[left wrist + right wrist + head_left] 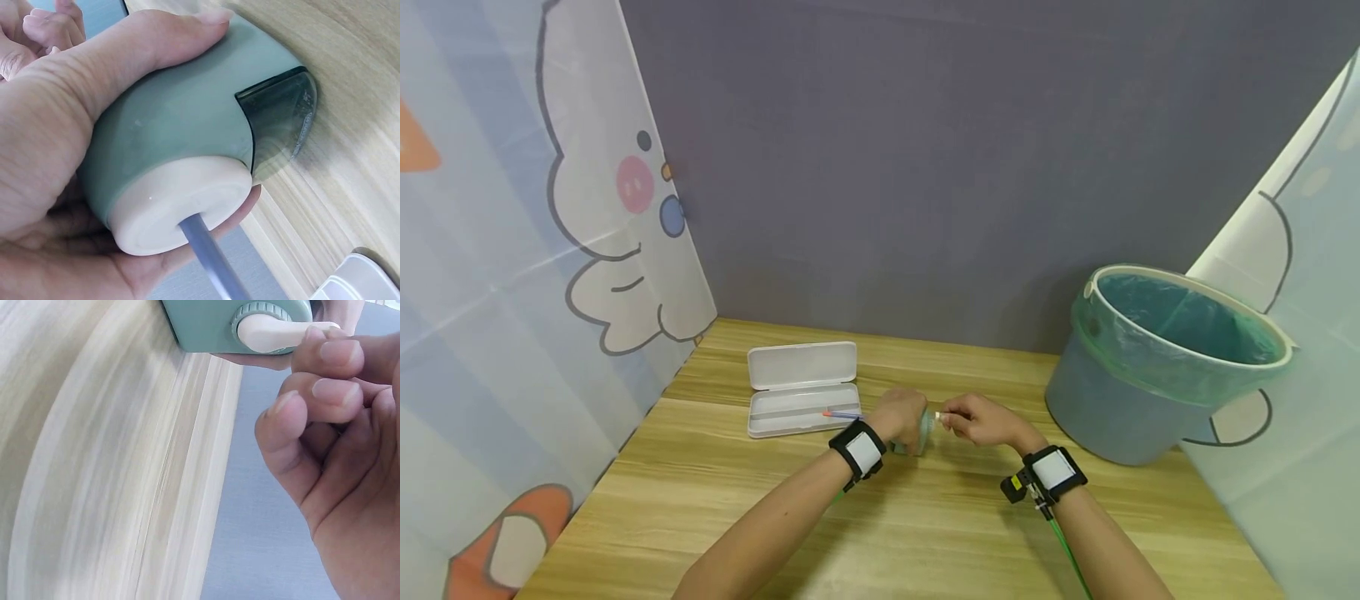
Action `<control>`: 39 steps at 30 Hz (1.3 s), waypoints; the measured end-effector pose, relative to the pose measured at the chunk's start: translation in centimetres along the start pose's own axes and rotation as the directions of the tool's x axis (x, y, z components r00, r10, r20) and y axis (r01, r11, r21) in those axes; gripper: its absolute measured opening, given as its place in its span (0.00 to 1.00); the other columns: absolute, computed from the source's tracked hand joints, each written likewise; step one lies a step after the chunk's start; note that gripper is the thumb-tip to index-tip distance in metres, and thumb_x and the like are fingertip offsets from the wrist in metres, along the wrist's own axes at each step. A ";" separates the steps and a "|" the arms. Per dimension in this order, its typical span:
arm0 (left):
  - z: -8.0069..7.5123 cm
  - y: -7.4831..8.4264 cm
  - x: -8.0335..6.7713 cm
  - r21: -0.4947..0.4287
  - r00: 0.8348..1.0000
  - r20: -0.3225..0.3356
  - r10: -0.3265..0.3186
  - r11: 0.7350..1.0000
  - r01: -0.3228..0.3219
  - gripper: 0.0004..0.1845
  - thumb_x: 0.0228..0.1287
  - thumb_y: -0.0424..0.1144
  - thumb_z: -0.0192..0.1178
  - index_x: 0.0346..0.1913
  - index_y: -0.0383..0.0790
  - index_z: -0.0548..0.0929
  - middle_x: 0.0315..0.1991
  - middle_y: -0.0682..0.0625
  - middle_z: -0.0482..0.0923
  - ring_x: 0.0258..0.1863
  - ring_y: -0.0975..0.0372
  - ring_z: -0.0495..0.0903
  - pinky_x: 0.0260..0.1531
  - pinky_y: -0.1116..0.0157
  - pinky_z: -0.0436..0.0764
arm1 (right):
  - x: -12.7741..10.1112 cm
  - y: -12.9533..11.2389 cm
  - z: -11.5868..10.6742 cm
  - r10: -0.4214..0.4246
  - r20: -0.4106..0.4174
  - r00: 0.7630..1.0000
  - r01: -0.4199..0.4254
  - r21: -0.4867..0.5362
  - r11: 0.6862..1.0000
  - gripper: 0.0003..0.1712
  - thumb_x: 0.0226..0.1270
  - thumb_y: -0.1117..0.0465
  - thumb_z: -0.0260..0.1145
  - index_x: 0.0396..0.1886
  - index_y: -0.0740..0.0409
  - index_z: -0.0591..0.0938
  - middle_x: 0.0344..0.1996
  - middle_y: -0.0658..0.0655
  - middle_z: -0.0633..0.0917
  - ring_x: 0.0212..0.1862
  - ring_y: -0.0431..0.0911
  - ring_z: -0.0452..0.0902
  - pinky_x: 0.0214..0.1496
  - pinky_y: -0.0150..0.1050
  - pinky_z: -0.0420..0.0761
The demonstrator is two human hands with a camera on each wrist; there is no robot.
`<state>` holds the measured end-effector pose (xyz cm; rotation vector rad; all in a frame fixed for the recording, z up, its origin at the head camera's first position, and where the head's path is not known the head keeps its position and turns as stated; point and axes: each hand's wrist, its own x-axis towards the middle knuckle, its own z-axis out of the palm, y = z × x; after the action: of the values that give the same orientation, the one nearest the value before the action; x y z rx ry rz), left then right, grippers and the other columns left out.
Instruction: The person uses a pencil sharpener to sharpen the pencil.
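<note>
Our left hand (901, 417) held the green sharpener (187, 134) near the tabletop's middle with the pencil (209, 259) already in, while our right hand (981, 421) pinched its crank (275, 332), so sharpening looked unfinished.

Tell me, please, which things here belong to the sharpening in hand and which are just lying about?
In use: left hand gripping pencil sharpener; pencil; right hand pinching crank.
Lying about: pencil case; lined bin.
</note>
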<state>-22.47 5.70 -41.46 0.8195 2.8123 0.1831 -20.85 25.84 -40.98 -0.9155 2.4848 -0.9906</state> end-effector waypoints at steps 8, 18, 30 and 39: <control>0.2 0.1 0.0 0.032 1.000 -0.004 0.012 0.999 -0.012 0.20 0.38 0.42 0.86 0.28 0.47 0.80 0.24 0.58 0.77 0.25 0.65 0.74 0.27 0.70 0.77 | 0.5 0.3 -0.3 -0.021 0.006 1.000 0.021 -0.070 0.997 0.21 0.84 0.60 0.50 0.34 0.70 0.79 0.17 0.43 0.66 0.17 0.32 0.57 0.24 0.28 0.64; 0.1 0.2 0.3 0.035 1.000 0.001 0.025 0.999 -0.025 0.21 0.40 0.42 0.86 0.32 0.46 0.82 0.26 0.57 0.78 0.25 0.64 0.75 0.28 0.69 0.78 | 1.0 1.1 -0.8 -0.035 0.000 0.999 0.035 -0.098 0.995 0.21 0.85 0.59 0.50 0.34 0.69 0.80 0.18 0.42 0.68 0.17 0.31 0.60 0.22 0.28 0.66; -0.1 0.3 0.2 0.019 0.999 0.029 0.015 1.000 -0.016 0.22 0.41 0.42 0.86 0.34 0.46 0.82 0.26 0.57 0.78 0.26 0.64 0.74 0.28 0.69 0.76 | 1.2 1.2 -1.0 -0.025 0.000 1.000 0.025 -0.107 0.994 0.22 0.85 0.58 0.50 0.34 0.69 0.79 0.18 0.43 0.68 0.15 0.31 0.60 0.20 0.29 0.66; 0.0 0.1 0.3 0.022 1.000 0.023 0.008 1.000 -0.009 0.21 0.40 0.43 0.86 0.32 0.46 0.81 0.26 0.57 0.78 0.25 0.64 0.74 0.27 0.68 0.76 | 1.7 1.2 -1.2 -0.028 0.013 1.000 0.029 -0.103 0.994 0.21 0.84 0.61 0.50 0.33 0.71 0.78 0.18 0.43 0.68 0.14 0.31 0.61 0.19 0.29 0.66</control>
<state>-22.70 5.93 -41.52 0.8331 2.7949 0.1440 -23.19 25.98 -41.08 -0.9876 2.5405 -0.8693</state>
